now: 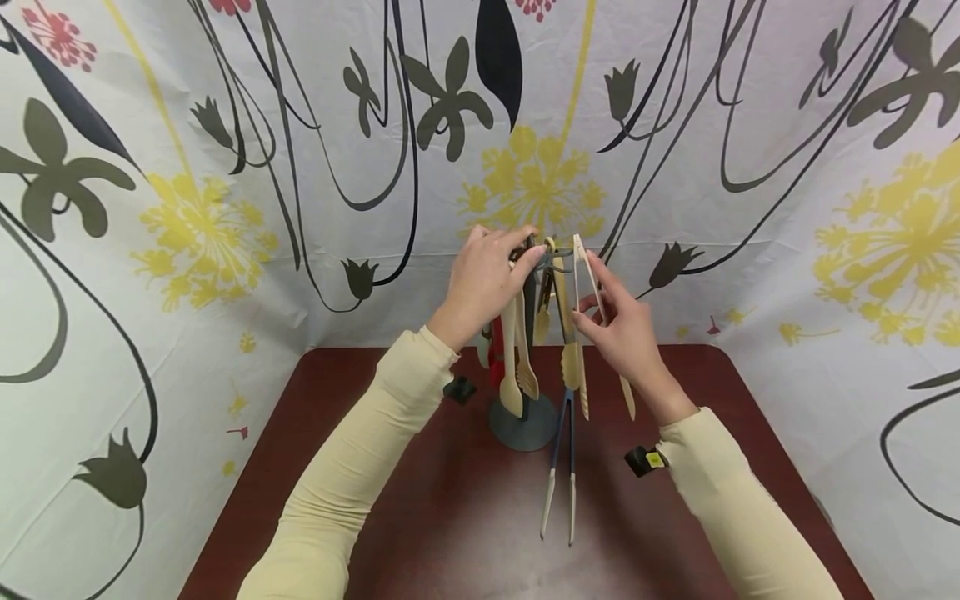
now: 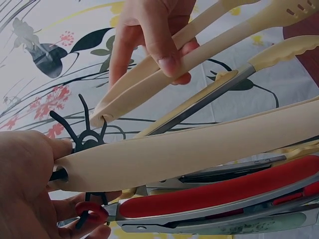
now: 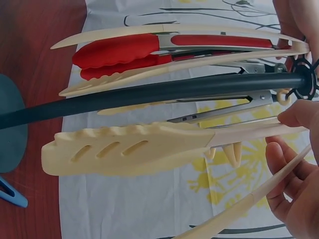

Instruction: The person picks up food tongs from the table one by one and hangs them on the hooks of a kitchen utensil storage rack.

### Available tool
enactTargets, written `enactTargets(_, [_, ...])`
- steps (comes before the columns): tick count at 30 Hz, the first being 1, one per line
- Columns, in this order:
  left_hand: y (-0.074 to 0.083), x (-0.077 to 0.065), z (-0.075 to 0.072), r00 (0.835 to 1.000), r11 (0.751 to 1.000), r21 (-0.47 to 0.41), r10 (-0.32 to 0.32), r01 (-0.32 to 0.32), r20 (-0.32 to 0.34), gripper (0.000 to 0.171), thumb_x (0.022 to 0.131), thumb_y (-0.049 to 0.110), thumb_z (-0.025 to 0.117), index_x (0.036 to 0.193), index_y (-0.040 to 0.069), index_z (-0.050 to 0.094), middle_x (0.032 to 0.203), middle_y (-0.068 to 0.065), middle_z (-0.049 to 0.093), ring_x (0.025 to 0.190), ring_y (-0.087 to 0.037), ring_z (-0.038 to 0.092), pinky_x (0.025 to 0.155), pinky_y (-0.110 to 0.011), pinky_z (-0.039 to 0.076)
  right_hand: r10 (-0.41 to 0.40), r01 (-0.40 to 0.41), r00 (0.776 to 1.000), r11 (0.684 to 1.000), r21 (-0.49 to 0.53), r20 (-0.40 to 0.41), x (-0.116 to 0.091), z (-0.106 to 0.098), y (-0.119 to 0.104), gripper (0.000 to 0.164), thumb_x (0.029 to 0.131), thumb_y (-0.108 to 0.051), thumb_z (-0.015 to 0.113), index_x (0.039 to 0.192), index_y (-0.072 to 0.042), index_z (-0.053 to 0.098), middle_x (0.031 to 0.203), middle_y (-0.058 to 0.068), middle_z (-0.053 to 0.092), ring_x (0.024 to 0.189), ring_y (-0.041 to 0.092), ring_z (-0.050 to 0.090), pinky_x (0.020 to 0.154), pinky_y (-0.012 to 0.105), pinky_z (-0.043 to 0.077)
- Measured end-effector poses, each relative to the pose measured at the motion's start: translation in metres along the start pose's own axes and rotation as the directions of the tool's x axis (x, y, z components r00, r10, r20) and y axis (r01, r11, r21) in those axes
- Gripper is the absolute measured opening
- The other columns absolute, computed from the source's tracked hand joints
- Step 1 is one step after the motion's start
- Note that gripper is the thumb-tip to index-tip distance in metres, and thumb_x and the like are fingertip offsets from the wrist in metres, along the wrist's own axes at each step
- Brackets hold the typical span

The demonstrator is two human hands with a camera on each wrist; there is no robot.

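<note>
In the head view my left hand (image 1: 486, 279) is at the top of a dark utensil stand (image 1: 521, 429). The left wrist view has its thumb and fingers curled about the stand's hooks (image 2: 89, 142). My right hand (image 1: 622, 329) pinches the arms of cream tongs (image 2: 214, 52), whose joined end sits right at a hook tip. Other cream tongs (image 2: 174, 154) hang close by my left fingers. Also on the stand are red tongs (image 2: 209, 189) and metal tongs with cream tips (image 2: 204, 94).
Blue tongs with whitish tips (image 1: 561, 433) lie on the dark red table (image 1: 465, 517), beside the stand's round base. Behind the table hangs a floral-print cloth (image 1: 360, 150). Pale green-handled tongs (image 2: 249, 224) hang below the red ones in the left wrist view.
</note>
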State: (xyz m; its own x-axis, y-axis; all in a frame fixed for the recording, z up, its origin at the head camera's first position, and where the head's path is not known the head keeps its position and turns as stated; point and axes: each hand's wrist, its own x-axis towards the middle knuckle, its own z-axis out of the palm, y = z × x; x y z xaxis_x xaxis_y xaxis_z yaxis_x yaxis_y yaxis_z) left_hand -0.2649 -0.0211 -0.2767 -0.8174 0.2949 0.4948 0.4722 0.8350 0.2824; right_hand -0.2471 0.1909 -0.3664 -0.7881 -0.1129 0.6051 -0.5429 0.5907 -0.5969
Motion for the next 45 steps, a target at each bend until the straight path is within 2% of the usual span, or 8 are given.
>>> enactTargets(15, [0.000, 0.000, 0.002, 1.000, 1.000, 0.018, 0.001, -0.001, -0.018, 0.047, 0.102, 0.050, 0.047, 0.139, 0.024, 0.059, 0.129, -0.001, 0.069, 0.105, -0.025, 0.055, 0.084, -0.037, 0.050, 0.010, -0.011, 1.000, 0.998, 0.054, 0.021, -0.001, 0.017, -0.002, 0.084, 0.090, -0.007, 0.069, 0.155, -0.041, 0.028, 0.087, 0.010, 0.073, 0.059, 0.010, 0.056, 0.056, 0.023, 0.044])
enactTargets(19, [0.001, 0.000, 0.002, 1.000, 1.000, 0.020, -0.005, 0.006, -0.021, 0.046, 0.102, 0.050, 0.046, 0.139, 0.025, 0.059, 0.129, -0.001, 0.069, 0.106, -0.024, 0.055, 0.084, -0.037, 0.050, 0.033, -0.033, 0.999, 0.999, 0.030, 0.015, -0.002, 0.021, -0.004, 0.084, 0.090, -0.008, 0.068, 0.156, -0.040, 0.027, 0.090, 0.010, 0.074, 0.065, 0.014, 0.061, 0.059, 0.024, 0.048])
enactTargets(24, [0.001, 0.000, 0.002, 1.000, 1.000, 0.018, 0.002, -0.001, -0.029, 0.046, 0.102, 0.050, 0.046, 0.139, 0.025, 0.059, 0.126, -0.002, 0.070, 0.104, -0.025, 0.055, 0.082, -0.037, 0.050, 0.045, -0.045, 0.999, 0.999, -0.002, -0.003, -0.002, 0.024, -0.007, 0.083, 0.090, -0.010, 0.069, 0.156, -0.037, 0.027, 0.095, 0.012, 0.072, 0.074, 0.022, 0.064, 0.067, 0.034, 0.052])
enactTargets(30, [0.000, 0.000, 0.003, 0.999, 1.000, 0.006, 0.004, -0.003, -0.039, 0.046, 0.102, 0.049, 0.047, 0.137, 0.024, 0.060, 0.127, -0.001, 0.070, 0.102, -0.025, 0.054, 0.082, -0.037, 0.050, 0.044, -0.046, 0.998, 0.998, -0.040, -0.034, -0.002, 0.027, -0.008, 0.083, 0.087, -0.012, 0.073, 0.156, -0.032, 0.031, 0.106, 0.017, 0.057, 0.087, 0.029, 0.057, 0.073, 0.038, 0.046])
enactTargets(39, [0.002, -0.001, 0.003, 1.000, 1.000, 0.023, -0.006, 0.007, -0.030, 0.046, 0.102, 0.050, 0.045, 0.139, 0.026, 0.059, 0.125, -0.001, 0.070, 0.103, -0.025, 0.054, 0.084, -0.037, 0.050, 0.039, -0.042, 0.997, 0.997, -0.060, -0.060, -0.002, 0.031, -0.008, 0.082, 0.087, -0.013, 0.074, 0.156, -0.029, 0.032, 0.106, 0.019, 0.054, 0.087, 0.032, 0.059, 0.074, 0.044, 0.051])
enactTargets(45, [0.001, -0.001, 0.003, 1.000, 0.999, 0.035, -0.007, 0.008, -0.027, 0.046, 0.103, 0.050, 0.044, 0.139, 0.025, 0.058, 0.123, -0.001, 0.071, 0.103, -0.025, 0.055, 0.084, -0.037, 0.050, 0.020, -0.026, 0.997, 0.996, -0.081, -0.081, -0.003, 0.033, -0.008, 0.082, 0.086, -0.013, 0.074, 0.156, -0.026, 0.033, 0.104, 0.020, 0.053, 0.086, 0.032, 0.060, 0.071, 0.041, 0.051])
